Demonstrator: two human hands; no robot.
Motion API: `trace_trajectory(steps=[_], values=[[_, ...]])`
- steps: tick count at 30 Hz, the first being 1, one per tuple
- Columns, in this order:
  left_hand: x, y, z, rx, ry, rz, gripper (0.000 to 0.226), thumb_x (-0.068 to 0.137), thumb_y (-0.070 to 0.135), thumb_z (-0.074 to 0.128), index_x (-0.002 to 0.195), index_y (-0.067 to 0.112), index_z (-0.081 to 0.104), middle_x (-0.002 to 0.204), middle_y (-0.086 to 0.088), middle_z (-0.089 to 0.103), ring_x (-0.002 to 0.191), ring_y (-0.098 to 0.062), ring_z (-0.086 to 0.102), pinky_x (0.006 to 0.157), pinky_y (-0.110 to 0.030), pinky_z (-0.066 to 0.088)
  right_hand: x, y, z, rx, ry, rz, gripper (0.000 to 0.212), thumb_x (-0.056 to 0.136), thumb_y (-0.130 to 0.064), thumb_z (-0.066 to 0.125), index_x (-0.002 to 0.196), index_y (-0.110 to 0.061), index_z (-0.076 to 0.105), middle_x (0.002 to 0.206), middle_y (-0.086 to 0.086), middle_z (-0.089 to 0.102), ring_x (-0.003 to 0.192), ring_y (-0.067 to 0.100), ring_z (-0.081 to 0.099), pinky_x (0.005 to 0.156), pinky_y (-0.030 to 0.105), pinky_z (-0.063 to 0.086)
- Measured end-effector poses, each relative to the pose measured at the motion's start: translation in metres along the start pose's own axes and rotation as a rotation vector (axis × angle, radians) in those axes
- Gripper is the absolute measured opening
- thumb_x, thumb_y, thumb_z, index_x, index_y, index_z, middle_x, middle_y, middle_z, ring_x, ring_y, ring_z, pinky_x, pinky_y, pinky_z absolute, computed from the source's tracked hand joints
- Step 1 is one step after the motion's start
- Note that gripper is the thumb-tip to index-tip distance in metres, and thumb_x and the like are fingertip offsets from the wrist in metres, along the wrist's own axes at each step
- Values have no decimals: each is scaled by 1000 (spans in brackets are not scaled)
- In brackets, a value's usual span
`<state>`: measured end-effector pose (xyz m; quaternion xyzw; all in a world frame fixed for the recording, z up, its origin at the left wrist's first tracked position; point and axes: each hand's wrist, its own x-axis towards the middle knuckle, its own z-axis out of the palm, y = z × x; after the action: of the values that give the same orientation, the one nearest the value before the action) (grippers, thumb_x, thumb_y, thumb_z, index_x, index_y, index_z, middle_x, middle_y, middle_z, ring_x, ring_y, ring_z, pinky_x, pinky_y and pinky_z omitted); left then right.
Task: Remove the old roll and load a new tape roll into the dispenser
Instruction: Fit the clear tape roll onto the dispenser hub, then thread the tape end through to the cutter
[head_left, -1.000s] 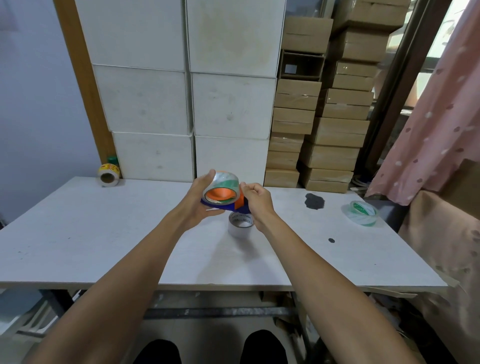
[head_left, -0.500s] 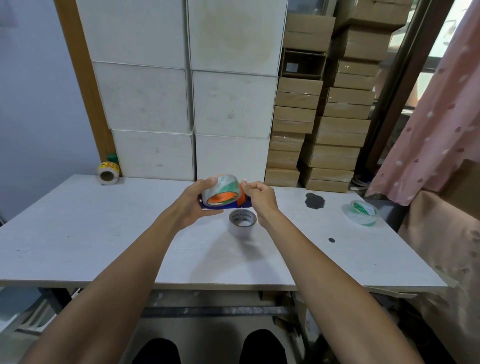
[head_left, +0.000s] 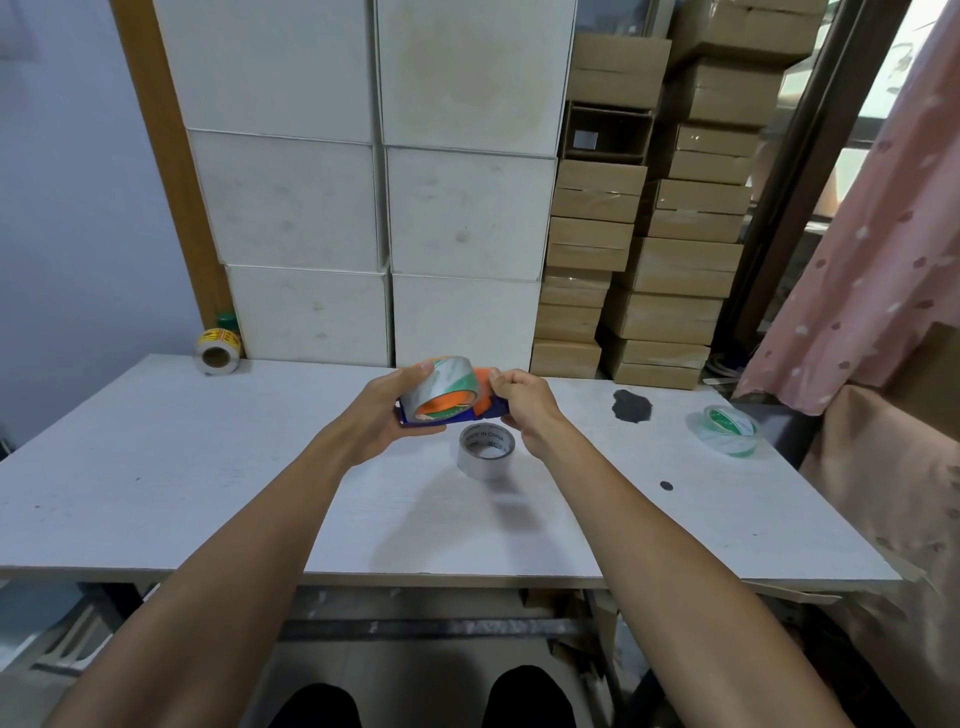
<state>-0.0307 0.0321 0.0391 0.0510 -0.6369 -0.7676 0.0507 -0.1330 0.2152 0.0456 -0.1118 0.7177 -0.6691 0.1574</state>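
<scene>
Both hands hold a tape dispenser (head_left: 451, 410) with a roll on it, raised just above the white table (head_left: 156, 467).

The left hand (head_left: 387, 410) wraps its fingers round the clear tape roll (head_left: 441, 387) with green printed stripes — the roll sits over the dispenser's orange hub, on the blue body. The right hand (head_left: 522, 402) pinches the dispenser's orange right end between thumb and curled fingers. Just below them a grey cardboard core (head_left: 486, 450), marked MADE IN CHINA inside, lies flat on the matte tabletop. A second clear, green-printed roll (head_left: 727, 430) lies well apart near the right edge — a yellow-labelled roll (head_left: 217, 351) stands at the far left corner, against stacked white boxes (head_left: 363, 182). Brown cartons (head_left: 644, 249) are piled behind.
</scene>
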Motion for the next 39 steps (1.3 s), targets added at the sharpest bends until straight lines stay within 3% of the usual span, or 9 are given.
trace_trajectory(steps=[4,9,12,14,19,23,29,35,39], values=[[-1,4,4,53,43,2,56,91,58,60,127,16,67,121,-14,73,113,-31,70,88,-46,60,1,1,-1,7,3,-4,27,102,-27,59,80,-11,60,79,5,64,69,18,61,72,32,53],[-6,3,5,28,-10,2,55,86,59,60,124,20,67,118,-10,75,112,-28,70,89,-43,59,2,3,-1,-28,47,-45,30,99,-30,63,76,-12,61,85,12,65,80,25,61,89,49,57],[-9,-1,-2,-73,-69,6,80,67,60,82,132,17,63,129,-12,70,119,-30,67,96,-46,57,2,0,-2,-76,70,-74,29,99,-31,63,78,-12,61,88,11,66,82,22,62,89,48,57],[-9,-3,-7,-112,-120,26,90,67,52,86,142,13,54,140,-17,62,128,-34,60,104,-50,51,3,-2,-3,-75,83,-82,28,98,-33,63,81,-11,61,88,9,67,83,22,62,88,46,58],[-7,-4,-14,-103,-139,74,87,72,47,85,144,12,51,143,-18,59,131,-36,57,105,-50,50,2,-4,-2,-22,67,-92,30,99,-31,63,76,-13,59,81,6,67,77,20,62,87,43,59],[-5,-6,-15,-28,-12,68,91,61,61,86,137,18,59,135,-13,65,127,-35,61,95,-45,56,3,-1,1,-2,89,-100,31,100,-27,61,73,-13,59,79,5,66,74,18,62,82,40,59],[-5,-3,-13,7,68,60,102,55,75,81,137,19,57,132,-13,67,122,-34,64,97,-50,56,5,3,4,-5,102,-88,28,101,-27,59,79,-11,62,92,13,68,85,24,67,87,42,61],[-11,-2,-15,-109,-12,-19,93,51,65,89,128,20,63,122,-9,74,116,-29,69,90,-50,59,8,5,2,18,83,-65,26,100,-26,62,82,-8,65,94,16,71,91,33,72,88,43,61],[-14,-5,-23,-173,-90,-62,100,55,47,94,141,16,54,139,-16,61,128,-35,60,100,-55,53,7,5,0,-15,84,-56,28,100,-28,63,84,-5,68,101,23,75,98,38,74,90,47,60]])
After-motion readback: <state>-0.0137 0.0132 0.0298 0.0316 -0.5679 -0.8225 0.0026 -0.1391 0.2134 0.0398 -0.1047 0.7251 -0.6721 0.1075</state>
